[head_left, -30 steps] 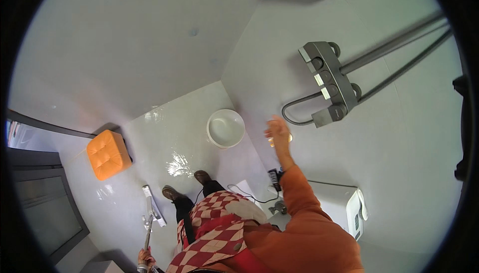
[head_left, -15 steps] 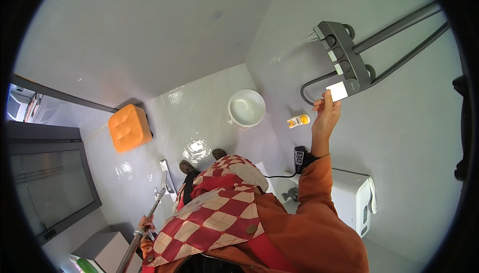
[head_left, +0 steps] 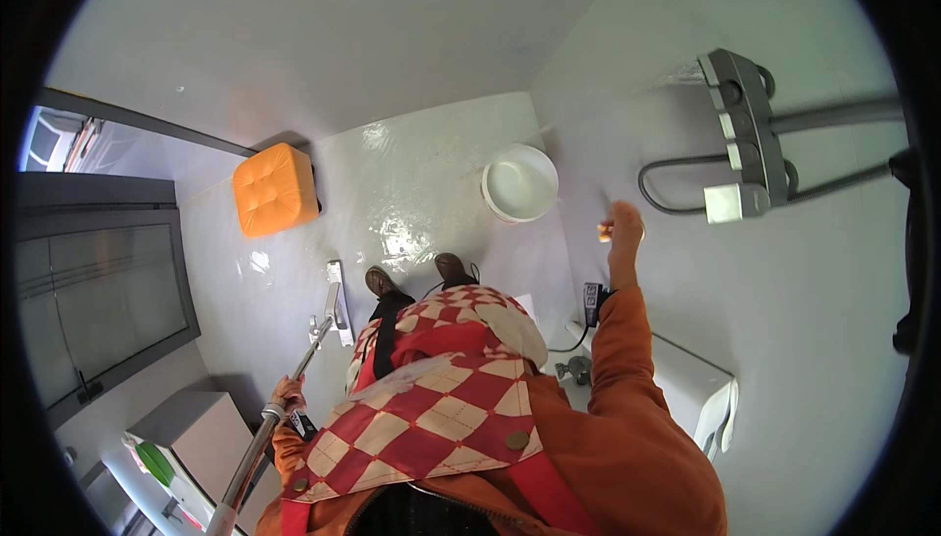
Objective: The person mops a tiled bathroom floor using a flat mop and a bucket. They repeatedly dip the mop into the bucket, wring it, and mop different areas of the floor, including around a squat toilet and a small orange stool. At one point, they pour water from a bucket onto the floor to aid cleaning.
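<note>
My left hand (head_left: 286,395) is wrapped around the metal pole of a mop (head_left: 316,345). The flat mop head (head_left: 339,303) rests on the wet floor beside my left shoe. My right hand (head_left: 623,234) is in front of the right wall, below the grey shower control panel (head_left: 751,134) and apart from it. Its fingers look curled and are blurred, so whether they hold anything is unclear. The small white and yellow bottle seen earlier is mostly hidden around this hand. A faint spray of water (head_left: 683,75) shows at the panel's far end.
A white bucket (head_left: 520,183) stands on the floor near the right wall. An orange cushioned stool (head_left: 275,189) is at the far left. A power socket strip (head_left: 592,303) with a cable and a white wall unit (head_left: 691,384) are beside my right arm. Grey-framed glass (head_left: 103,296) is at left.
My right hand has left the white square end of the shower panel and moved down and left, with its fingers curling. My left hand still holds the mop. The whole view has shifted.
</note>
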`<state>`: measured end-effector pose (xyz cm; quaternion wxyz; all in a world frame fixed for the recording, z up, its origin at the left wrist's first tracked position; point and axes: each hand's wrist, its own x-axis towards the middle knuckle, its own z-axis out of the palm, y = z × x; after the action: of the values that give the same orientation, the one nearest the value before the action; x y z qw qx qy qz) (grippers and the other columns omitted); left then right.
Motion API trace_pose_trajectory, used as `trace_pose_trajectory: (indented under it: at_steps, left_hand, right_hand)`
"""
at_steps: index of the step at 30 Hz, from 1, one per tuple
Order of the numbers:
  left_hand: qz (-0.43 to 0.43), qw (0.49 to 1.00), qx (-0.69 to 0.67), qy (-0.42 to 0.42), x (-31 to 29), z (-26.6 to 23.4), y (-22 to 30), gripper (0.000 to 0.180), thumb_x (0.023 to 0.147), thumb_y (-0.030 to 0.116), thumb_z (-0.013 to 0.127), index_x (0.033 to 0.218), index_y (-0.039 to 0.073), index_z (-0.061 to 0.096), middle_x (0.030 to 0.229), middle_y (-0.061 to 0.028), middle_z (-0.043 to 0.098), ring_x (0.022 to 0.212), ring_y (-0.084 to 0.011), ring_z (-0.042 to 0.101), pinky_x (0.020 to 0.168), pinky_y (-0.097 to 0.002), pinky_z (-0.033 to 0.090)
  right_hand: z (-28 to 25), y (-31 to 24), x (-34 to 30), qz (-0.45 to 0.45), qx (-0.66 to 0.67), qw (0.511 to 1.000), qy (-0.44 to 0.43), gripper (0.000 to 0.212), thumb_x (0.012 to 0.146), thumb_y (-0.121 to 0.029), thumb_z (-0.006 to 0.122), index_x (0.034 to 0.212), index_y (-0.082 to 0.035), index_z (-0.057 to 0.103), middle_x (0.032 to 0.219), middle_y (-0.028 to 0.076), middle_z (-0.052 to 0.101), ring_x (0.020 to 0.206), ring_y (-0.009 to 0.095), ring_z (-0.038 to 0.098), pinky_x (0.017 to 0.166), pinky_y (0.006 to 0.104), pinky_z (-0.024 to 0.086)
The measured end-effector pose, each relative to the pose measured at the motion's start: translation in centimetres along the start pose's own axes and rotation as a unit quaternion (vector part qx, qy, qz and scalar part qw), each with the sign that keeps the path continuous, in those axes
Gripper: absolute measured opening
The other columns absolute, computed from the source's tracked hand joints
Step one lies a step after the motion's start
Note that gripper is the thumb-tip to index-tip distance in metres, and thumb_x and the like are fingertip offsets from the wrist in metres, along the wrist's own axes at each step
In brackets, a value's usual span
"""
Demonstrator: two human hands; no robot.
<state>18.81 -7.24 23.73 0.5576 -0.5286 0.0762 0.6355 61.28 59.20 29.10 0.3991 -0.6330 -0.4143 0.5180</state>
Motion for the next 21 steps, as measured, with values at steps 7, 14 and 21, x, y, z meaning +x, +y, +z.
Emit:
trace_pose_trajectory:
  at_steps: [7,14,21]
  left_hand:
    - [0.002,0.999,0.042,-0.029,2.3,3.2,-1.3,0.042,0.092,0.022,0.038,0.121,-0.009,0.035,0.057,0.0038,0.045,0.043,-0.0047,0.043,0.046,-0.0209,0.035]
    - [0.14,0.987,-0.004,0.081,4.9,5.7,-2.0,0.046,0.094,0.022,0.033,0.132,-0.003,0.025,0.067,0.0014,0.043,0.04,-0.0058,0.041,0.039,-0.023,0.034]
    - [0.203,0.972,-0.041,0.115,5.4,6.8,-3.0,0.047,0.095,0.02,0.03,0.136,-0.001,0.019,0.066,0.0006,0.041,0.039,-0.0065,0.04,0.036,-0.0233,0.033]
  right_hand:
    - [2.6,26.0,6.1,0.338,-0.133,0.931,0.032,0.021,0.079,-0.023,0.058,0.08,-0.003,0.054,0.07,0.007,0.054,0.056,0.02,0.059,0.041,0.0313,0.048]
    - [11.4,44.2,12.5,0.359,-0.006,0.933,-0.008,0.071,0.08,-0.034,0.064,0.128,0.0,0.024,0.118,0.023,0.033,0.102,0.034,0.047,0.078,0.0471,0.05]
    - [16.4,53.0,18.2,0.281,0.008,0.95,-0.133,0.033,0.089,-0.018,0.049,0.109,0.008,0.045,0.101,0.016,0.053,0.093,0.024,0.056,0.079,0.0327,0.051]
